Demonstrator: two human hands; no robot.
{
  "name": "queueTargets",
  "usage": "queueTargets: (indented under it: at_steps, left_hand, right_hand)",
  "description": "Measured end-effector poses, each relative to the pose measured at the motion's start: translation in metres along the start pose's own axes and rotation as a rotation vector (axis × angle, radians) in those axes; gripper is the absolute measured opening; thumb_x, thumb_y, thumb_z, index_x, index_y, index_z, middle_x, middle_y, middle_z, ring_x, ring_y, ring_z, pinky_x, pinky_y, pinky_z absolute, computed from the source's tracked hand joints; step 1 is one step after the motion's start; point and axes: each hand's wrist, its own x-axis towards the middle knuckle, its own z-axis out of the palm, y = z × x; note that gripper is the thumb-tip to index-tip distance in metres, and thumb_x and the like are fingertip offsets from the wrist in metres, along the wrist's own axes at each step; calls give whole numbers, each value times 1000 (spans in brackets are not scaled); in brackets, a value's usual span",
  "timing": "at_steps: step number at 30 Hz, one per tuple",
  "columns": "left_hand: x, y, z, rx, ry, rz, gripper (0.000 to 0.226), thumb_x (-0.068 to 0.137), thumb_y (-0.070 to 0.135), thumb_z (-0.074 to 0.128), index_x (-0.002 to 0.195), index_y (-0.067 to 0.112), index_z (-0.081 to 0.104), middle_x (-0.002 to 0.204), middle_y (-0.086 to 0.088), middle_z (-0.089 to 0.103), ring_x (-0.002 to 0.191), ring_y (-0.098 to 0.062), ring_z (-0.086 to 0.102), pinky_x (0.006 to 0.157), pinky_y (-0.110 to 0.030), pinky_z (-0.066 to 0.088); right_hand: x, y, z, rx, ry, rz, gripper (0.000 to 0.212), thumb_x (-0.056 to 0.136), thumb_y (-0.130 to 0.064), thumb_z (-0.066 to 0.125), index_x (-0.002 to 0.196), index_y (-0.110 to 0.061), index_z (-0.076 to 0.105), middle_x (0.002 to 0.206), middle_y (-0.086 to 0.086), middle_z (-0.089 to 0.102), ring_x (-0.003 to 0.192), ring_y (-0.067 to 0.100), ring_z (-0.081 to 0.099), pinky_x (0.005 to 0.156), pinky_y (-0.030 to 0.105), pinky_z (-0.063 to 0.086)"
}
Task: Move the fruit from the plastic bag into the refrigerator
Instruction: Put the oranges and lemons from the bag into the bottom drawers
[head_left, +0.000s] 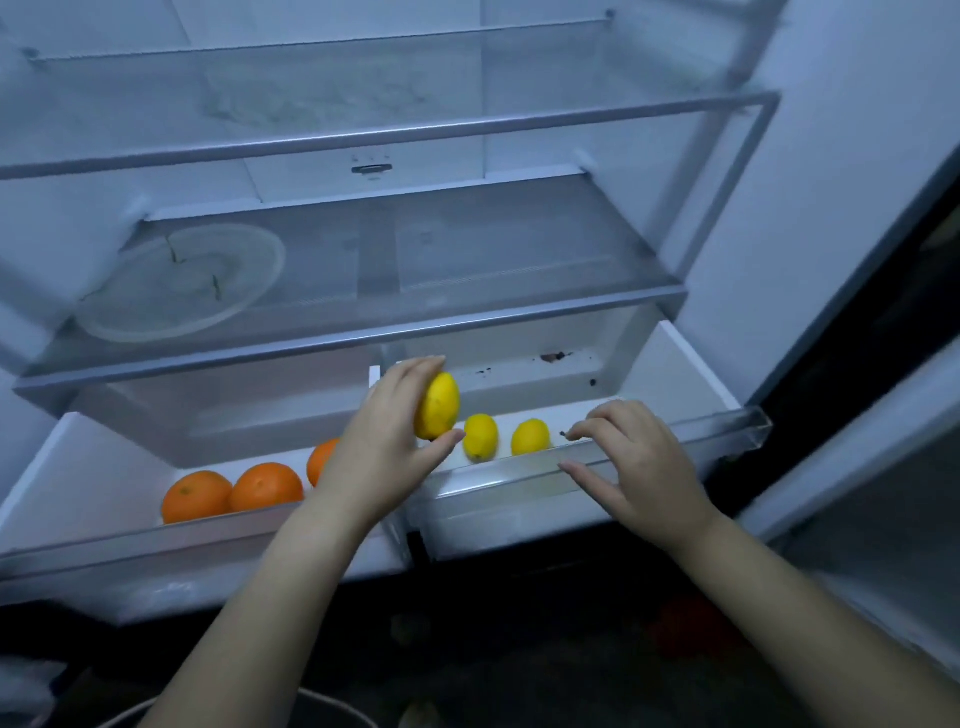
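Note:
The refrigerator stands open with two pulled-out crisper drawers. My left hand (387, 441) grips a yellow lemon (437, 406) above the divider between the drawers. Two more lemons (480, 436) (530, 437) lie in the right drawer (675, 431). Three oranges (196, 496) (266, 487) (321, 460) lie in the left drawer (62, 467), the third partly hidden by my left wrist. My right hand (636, 462) rests on the right drawer's front rim, thumb outside and fingers curled over the edge. The plastic bag cannot be made out clearly.
A glass shelf (467, 312) sits just above the drawers, with a round clear plate (182, 283) on its left. A higher shelf (415, 130) is bare. The open fridge door (857, 467) stands at the right. The floor below is dark.

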Motion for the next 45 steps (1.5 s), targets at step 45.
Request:
queueTargets:
  at_steps: [45]
  left_hand:
    - [112,-19,195,12,-806,217,72,79,37,71,137,16,34,135,-5,35,113,-27,49,92,-41,44]
  right_hand:
    - [-10,3,23,-45,240,71,34,85,-45,61,81,-13,69,85,-1,59,74,18,54,66,27,40]
